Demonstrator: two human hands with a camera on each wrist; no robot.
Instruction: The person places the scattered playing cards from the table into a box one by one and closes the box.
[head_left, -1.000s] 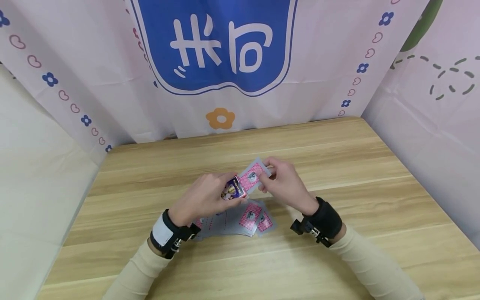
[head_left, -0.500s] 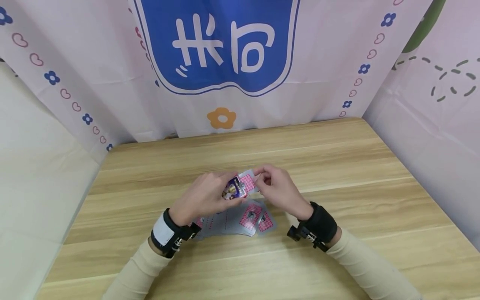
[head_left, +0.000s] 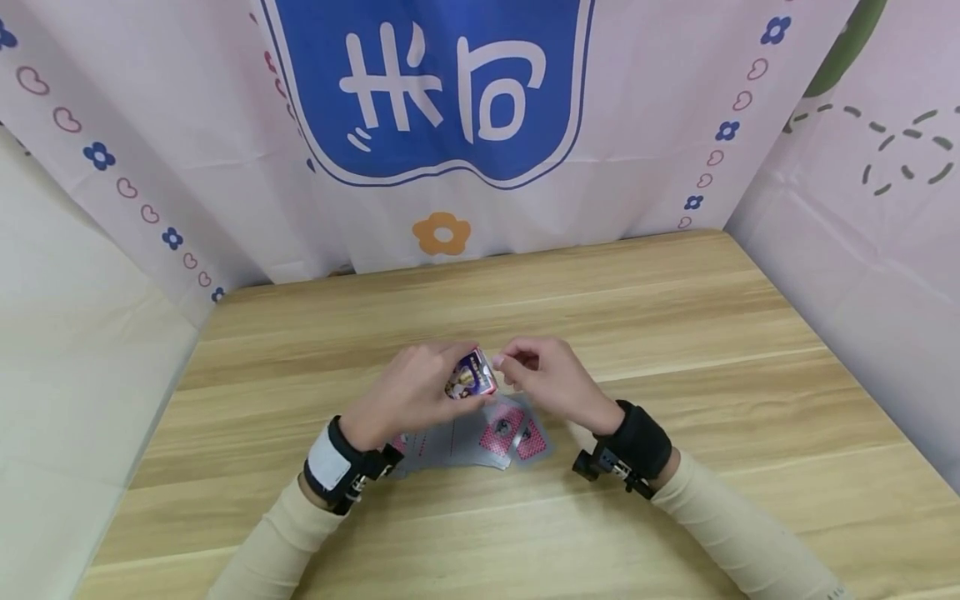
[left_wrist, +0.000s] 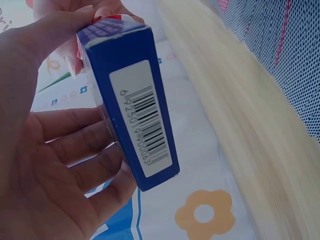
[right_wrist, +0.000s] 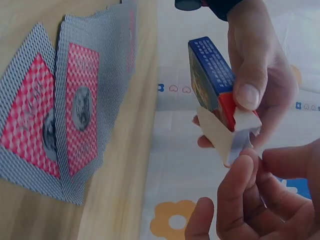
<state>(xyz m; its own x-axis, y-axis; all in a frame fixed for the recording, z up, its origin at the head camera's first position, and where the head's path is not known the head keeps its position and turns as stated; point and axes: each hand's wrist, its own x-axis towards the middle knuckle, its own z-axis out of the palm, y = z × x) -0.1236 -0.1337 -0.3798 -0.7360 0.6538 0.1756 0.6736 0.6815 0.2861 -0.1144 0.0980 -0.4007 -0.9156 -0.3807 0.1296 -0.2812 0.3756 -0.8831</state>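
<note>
A small blue-and-red playing-card box (head_left: 468,379) is in my left hand (head_left: 408,387), gripped between thumb and fingers above the table. Its barcode end (left_wrist: 142,120) fills the middle of the left wrist view. In the right wrist view, the other end is open, with a pale flap (right_wrist: 215,132) sticking out. My right hand (head_left: 557,379) is right at that open end, its fingers curled and the tips touching the pale edge there. Whether they pinch it I cannot tell. Below the box lie overlapping playing cards (right_wrist: 80,110) with pink-and-grey backs.
The wood-grained table (head_left: 645,317) spreads out around the hands. A printed white cloth (head_left: 645,192) with a blue badge hangs along its back edge. Each wrist wears a black strap with a small camera (head_left: 637,446).
My right hand has moved left toward the box. The card it held, which was sticking out of the box, has slid in and no longer shows in the head view. The left hand stays nearly still.
</note>
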